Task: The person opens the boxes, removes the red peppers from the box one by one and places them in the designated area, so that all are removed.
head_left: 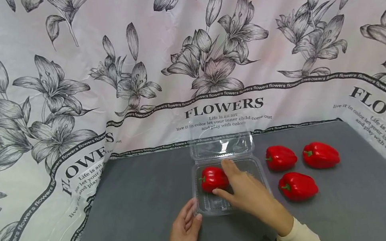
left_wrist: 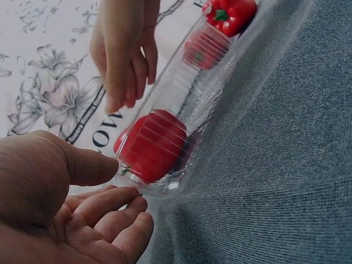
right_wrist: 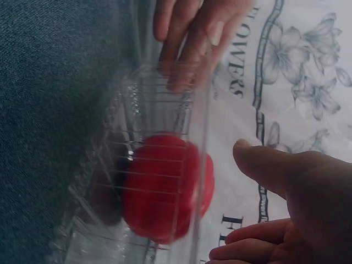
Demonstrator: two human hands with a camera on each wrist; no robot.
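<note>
A glossy red bell pepper (head_left: 212, 179) with a green stem lies in the left part of a clear plastic clamshell container (head_left: 208, 206). The container's lid (head_left: 204, 151) stands folded back. My left hand (head_left: 184, 229) rests beside the front left corner, its loosely bent fingers touching the wall and nothing held in its palm. Over the tray, my right hand (head_left: 247, 192) has its thumb and fingers spread just right of the pepper. In the right wrist view a gap shows between my right hand (right_wrist: 297, 203) and that pepper (right_wrist: 159, 190).
To the container's right, three more red bell peppers lie on the grey tabletop (head_left: 144, 195): a near one (head_left: 298, 186), a back left one (head_left: 280, 158) and a back right one (head_left: 321, 155). A flower-printed cloth (head_left: 143, 130) hangs behind and along both sides.
</note>
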